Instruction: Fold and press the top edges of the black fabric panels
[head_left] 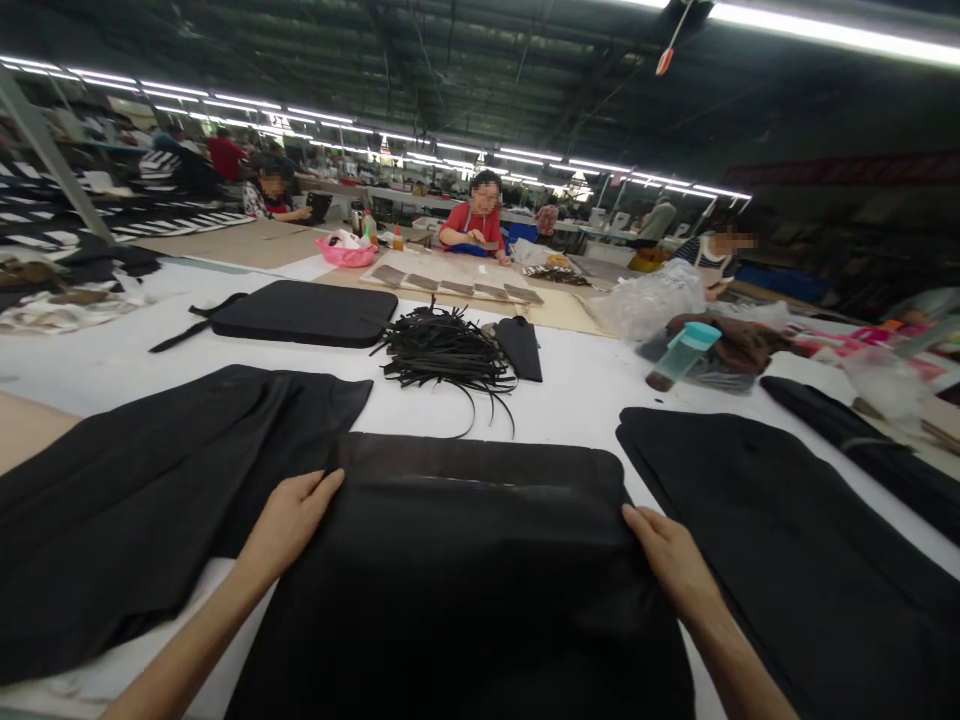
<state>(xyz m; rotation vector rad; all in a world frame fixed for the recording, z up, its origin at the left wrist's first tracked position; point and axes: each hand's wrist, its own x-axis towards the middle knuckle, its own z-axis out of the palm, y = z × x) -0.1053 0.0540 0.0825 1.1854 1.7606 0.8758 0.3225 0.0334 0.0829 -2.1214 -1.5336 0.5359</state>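
Two-handed, pinching the panel (472, 580) by opposite sides with left hand (291, 518) and right hand (666, 552), over the desk (574, 405) between other sheets (772, 520), seemingly squaring it up and probably needing an even, steady grip next.

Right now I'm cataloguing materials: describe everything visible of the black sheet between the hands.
The black sheet looks slightly glossy, like leather or vinyl. Its far right corner is rounded; a broken pale line crosses it near the far edge. It spreads over the white tabletop, its near end out of frame. The left hand and right hand touch its sides near the far corners; any grip underneath is hidden.
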